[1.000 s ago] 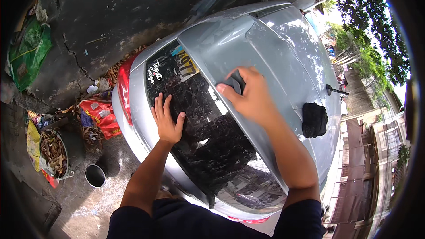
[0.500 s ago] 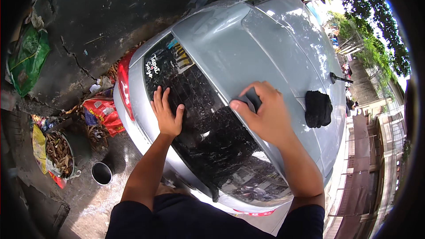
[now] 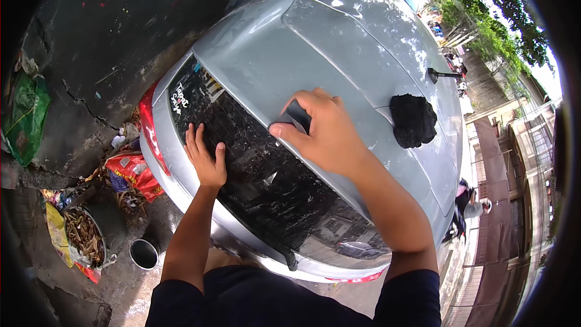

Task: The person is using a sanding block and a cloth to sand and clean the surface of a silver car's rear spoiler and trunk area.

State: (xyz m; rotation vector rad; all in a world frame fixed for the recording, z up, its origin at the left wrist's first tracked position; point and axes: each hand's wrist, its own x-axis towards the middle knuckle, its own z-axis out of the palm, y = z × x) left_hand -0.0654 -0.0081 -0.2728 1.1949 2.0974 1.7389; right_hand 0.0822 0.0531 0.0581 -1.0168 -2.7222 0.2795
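A silver-grey car's roof and rear spoiler lie before me, dull with pale smears. My right hand grips a bent dark grey sheet, sandpaper by its look, between thumb and fingers at the spoiler's rear edge. The palm side of that grip is hidden. My left hand lies flat with fingers spread on the lower left part of the dark, dusty rear window. On the roof, right of my right hand, sits a crumpled black cloth.
A short antenna rises from the roof. The dark cracked wall stands close on the left. Below it are a red bag, a bin of dry leaves and a dark bucket. A person is beyond the car's right side.
The view has shifted, so the car sits further left and higher. My right hand, still gripping the sheet, has moved left along the spoiler edge. My left hand stays on the glass.
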